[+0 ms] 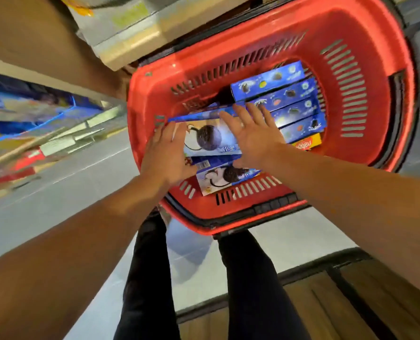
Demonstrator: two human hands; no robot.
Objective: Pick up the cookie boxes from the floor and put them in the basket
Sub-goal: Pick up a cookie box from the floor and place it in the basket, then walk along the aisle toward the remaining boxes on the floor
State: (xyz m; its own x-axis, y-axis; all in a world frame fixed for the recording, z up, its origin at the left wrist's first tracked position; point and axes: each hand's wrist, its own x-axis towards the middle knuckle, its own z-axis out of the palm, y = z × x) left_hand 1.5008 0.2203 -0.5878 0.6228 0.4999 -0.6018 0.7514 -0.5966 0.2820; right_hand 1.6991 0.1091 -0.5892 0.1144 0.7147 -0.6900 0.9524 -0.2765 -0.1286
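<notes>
A red plastic basket (366, 99) stands on the floor in front of me. Several blue cookie boxes (294, 104) stand on edge in a row along its right side. Two more boxes lie flat at its near end, a pale one (205, 138) printed with a dark cookie and another (225, 177) below it. A blue box (199, 116) stands on edge beyond them. My left hand (166, 155) hovers over the pale box's left edge with fingers spread. My right hand (253, 131) is over the boxes, fingers straight and spread, fingertips near the upright box.
A yellow-orange pack (307, 142) lies under the row of blue boxes. Store shelving (32, 123) runs along the left. A cardboard carton (135, 38) sits beyond the basket. My dark-trousered legs (248, 278) are below it, and a wooden pallet (351, 303) is at lower right.
</notes>
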